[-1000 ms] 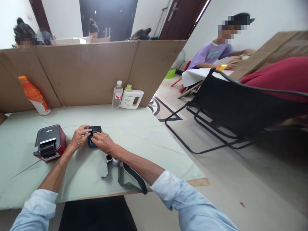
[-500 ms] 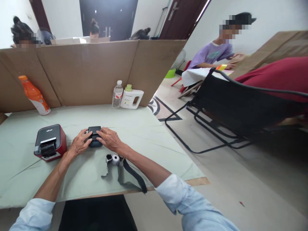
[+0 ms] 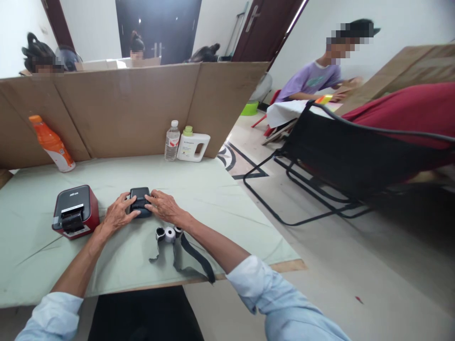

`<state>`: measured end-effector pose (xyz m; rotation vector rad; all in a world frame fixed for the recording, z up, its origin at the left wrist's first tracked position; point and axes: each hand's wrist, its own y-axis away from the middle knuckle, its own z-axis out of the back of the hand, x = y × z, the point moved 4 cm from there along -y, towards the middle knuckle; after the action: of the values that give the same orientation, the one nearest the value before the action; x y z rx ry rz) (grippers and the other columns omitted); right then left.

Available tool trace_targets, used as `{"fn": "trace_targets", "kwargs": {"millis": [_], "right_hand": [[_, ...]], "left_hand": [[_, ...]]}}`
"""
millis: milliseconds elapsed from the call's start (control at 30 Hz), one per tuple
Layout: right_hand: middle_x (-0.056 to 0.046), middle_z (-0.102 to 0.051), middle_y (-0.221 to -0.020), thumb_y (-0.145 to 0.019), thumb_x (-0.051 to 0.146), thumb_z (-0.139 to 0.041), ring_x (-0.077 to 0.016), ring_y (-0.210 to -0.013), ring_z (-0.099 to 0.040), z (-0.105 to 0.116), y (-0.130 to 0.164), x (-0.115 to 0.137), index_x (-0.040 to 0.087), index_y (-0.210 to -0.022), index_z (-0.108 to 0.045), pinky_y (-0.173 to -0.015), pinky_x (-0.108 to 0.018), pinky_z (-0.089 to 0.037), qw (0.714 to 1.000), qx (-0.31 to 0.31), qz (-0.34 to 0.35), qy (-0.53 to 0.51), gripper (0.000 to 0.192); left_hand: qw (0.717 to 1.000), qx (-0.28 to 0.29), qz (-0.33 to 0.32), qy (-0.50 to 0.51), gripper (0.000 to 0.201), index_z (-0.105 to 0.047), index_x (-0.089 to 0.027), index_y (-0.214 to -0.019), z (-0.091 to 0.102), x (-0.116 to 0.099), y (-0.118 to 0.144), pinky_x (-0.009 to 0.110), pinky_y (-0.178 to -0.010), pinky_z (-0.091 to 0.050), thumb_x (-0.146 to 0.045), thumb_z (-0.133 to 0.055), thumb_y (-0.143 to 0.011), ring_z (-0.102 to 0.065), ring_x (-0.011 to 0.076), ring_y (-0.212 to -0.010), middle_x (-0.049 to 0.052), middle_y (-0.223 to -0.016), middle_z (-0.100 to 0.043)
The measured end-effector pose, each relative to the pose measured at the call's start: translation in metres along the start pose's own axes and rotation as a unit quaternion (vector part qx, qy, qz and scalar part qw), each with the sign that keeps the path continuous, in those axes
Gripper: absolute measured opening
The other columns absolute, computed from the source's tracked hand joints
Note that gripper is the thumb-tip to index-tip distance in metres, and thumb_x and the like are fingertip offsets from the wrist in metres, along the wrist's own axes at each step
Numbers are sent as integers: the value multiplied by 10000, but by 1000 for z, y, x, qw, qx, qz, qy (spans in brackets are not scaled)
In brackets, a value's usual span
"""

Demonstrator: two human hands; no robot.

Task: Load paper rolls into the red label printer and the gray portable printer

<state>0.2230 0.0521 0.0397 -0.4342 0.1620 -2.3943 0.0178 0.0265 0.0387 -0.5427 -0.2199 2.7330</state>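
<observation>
1. Both hands are on the small black rectangular device (image 3: 140,201), which lies flat on the pale green cloth-covered table (image 3: 220,199), just right of the table's middle.
2. The left hand (image 3: 118,215) grips the device's left side — thumb across the near part of its top, fingers curled narrow around the edge.
3. The right hand (image 3: 162,207) presses from the right, fingertips bent down onto the top face and side; fingers close together, not spread.
4. The device's long axis runs away from the person toward the brown cardboard partition (image 3: 135,109), its far short end pointing at the back wall of the desk; that far end shows clear of both hands.
5. Just near of the hands lie small white paper rolls (image 3: 169,234), with a dark grey strap (image 3: 194,255) trailing off toward the table's front edge.
6. To the left, well apart from the left hand, stands a red and grey boxy label printer (image 3: 74,210).
7. At the back — an orange drink bottle (image 3: 52,143) leaning on the cardboard, a clear plastic water bottle (image 3: 172,140) and a white jug with a green cap (image 3: 194,145) side by side.
8. Off to the right, a person in a purple shirt (image 3: 313,80) works at another table beyond a black folding chair (image 3: 348,151).
</observation>
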Motion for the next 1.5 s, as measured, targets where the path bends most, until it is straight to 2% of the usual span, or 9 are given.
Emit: {"fn": "trace_targets", "kwargs": {"millis": [267,500,600,733,900,1100,1300,1400,1500], "right_hand": [[-137,-614,-1295,-1040,455,-571,-250,-1143,-616,2,1,8,207,-1428,-576,-926,-340,-504,1000,22,-9,5,460],[-153,-640,-1268,-1031,450,-571,-249,-1111,-633,-9,10,-2,163,-1532,-425,-953,-367,-481,990,14,-56,-129,596],[-132,-671,-1199,-1001,459,-612,-236,-1037,-642,-11,7,-5,170,-1443,-500,-916,-355,-478,985,15,-60,-163,540],[-100,-685,-1069,-981,447,-631,-213,-915,-651,-5,2,-2,158,-1237,-597,-806,-307,-481,982,15,-54,-178,388],[-80,-686,-999,-977,412,-618,-195,-827,-636,3,1,-5,157,-1120,-618,-736,-285,-478,979,2,-57,-196,293],[-101,-686,-1064,-976,382,-602,-204,-903,-646,6,21,-41,153,-1223,-628,-804,-311,-514,971,-76,-106,-202,339],[-87,-693,-1017,-969,371,-583,-199,-866,-642,13,58,-93,146,-1323,-627,-834,-336,-528,957,-132,-160,-203,422],[-73,-700,-985,-972,383,-568,-200,-844,-639,13,73,-110,165,-1317,-644,-817,-335,-528,950,-145,-181,-207,416],[-75,-707,-997,-959,413,-574,-211,-869,-649,8,83,-119,169,-1324,-648,-830,-345,-534,939,-158,-201,-228,445]], "left_hand": [[998,15,4,-65,605,-578,-294,-1469,4,-9,4,480,-1060,-550,-492,-693,-909,-577,345,-1357,118,-1566,-500],[999,17,39,-6,848,-451,-242,-1571,-6,2,9,464,-1118,-498,-489,-766,-824,-564,353,-1381,145,-1569,-504],[999,24,29,7,914,-412,-221,-1590,-7,3,9,458,-1137,-479,-400,-794,-779,-542,346,-1408,147,-1562,-526],[1000,19,13,17,849,-441,-202,-1569,-9,4,6,466,-1117,-495,-319,-747,-786,-598,336,-1348,152,-1488,-602],[1000,-6,-14,13,831,-445,-214,-1563,-10,1,-2,467,-1081,-525,-311,-727,-787,-633,332,-1301,142,-1447,-636],[999,6,-41,30,847,-456,-200,-1559,-16,-37,-34,456,-1095,-513,-302,-760,-775,-626,332,-1305,150,-1447,-632],[997,47,-50,28,864,-479,-188,-1548,-45,-85,-72,436,-1121,-487,-278,-808,-755,-588,333,-1358,160,-1472,-615],[996,68,-57,19,867,-470,-189,-1556,-59,-103,-83,445,-1125,-480,-299,-815,-768,-576,342,-1369,166,-1485,-604],[993,97,-62,11,878,-450,-208,-1571,-62,-113,-88,447,-1113,-487,-344,-814,-784,-590,341,-1354,155,-1475,-618]]}}
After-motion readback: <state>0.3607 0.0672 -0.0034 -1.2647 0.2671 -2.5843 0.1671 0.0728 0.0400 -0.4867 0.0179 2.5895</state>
